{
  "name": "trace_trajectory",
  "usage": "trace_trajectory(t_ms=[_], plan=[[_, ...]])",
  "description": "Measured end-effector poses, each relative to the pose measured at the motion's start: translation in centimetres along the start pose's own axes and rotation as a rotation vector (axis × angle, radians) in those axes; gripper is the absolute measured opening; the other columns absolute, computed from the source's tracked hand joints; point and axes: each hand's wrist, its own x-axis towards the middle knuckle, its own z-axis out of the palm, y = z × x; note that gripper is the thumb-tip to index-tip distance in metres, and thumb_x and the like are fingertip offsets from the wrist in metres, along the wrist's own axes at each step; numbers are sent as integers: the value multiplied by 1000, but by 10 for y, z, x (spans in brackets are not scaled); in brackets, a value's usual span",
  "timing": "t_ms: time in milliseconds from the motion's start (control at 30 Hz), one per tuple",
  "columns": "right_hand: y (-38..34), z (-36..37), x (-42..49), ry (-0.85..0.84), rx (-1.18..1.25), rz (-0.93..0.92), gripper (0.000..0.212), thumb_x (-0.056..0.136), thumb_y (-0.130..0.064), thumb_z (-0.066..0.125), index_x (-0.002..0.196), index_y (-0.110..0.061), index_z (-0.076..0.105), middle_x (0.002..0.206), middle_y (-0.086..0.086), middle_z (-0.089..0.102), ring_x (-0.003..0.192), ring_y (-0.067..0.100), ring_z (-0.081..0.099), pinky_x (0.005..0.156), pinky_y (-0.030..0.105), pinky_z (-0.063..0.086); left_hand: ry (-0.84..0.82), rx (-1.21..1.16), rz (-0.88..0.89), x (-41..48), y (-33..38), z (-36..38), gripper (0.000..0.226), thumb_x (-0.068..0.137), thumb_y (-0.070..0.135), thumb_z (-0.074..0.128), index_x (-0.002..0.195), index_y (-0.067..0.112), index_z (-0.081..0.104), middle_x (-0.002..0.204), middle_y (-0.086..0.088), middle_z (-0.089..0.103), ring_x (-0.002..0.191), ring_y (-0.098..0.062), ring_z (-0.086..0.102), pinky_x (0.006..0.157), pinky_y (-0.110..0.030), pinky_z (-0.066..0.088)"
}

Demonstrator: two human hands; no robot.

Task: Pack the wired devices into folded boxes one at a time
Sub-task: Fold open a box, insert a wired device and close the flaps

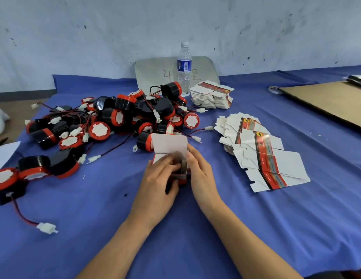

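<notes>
A small white and red box [169, 144] stands on the blue cloth in the middle, its white lid flap raised toward the far side. My left hand [158, 182] grips its near left side, with the fingertips curled over the open top. My right hand [201, 174] holds the right side, thumb against the wall. What lies inside the box is hidden by my fingers. Behind and to the left lies a heap of black and red round wired devices [119, 117] with white plugs. Flat unfolded boxes [262, 154] are fanned out at the right.
A second stack of flat boxes [212, 96] and a water bottle [184, 69] stand at the back. A brown cardboard sheet [328, 101] lies at the far right. More devices [34, 168] lie at the left edge, one trailing a wire with a white plug [46, 227].
</notes>
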Motion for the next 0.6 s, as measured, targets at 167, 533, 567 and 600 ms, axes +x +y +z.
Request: trace_trajectory(t_ms=[167, 533, 567, 600], plan=[[4, 2, -3, 7, -50, -7, 32, 97, -25, 45, 124, -26, 62, 115, -15, 69, 111, 2, 61, 90, 19, 49, -68, 148, 10, 1, -1, -2, 41, 88, 22, 67, 127, 21, 57, 142, 10, 50, 138, -5, 27, 115, -39, 27], [1, 5, -6, -17, -5, 41, 34, 104, -22, 41, 133, -25, 58, 117, -16, 68, 112, 1, 61, 91, 20, 49, -152, 298, 8, 3, 0, -4, 42, 92, 36, 58, 134, 30, 53, 140, 16, 49, 143, -8, 24, 119, -43, 7], [-1, 4, -6, -22, 9, 51, 33, 104, -20, 41, 131, -22, 59, 116, -12, 69, 110, 2, 62, 89, 20, 50, -159, 299, 1, 3, 0, -3, 43, 93, 36, 57, 135, 31, 51, 141, 17, 48, 144, -7, 21, 119, -44, -1], [-2, 3, -6, -28, 8, 49, 32, 103, -17, 42, 128, -20, 61, 113, -8, 70, 107, 2, 63, 86, 18, 50, -152, 290, 1, 3, -1, -2, 42, 93, 36, 56, 135, 31, 52, 141, 17, 48, 145, -7, 20, 118, -44, -6]])
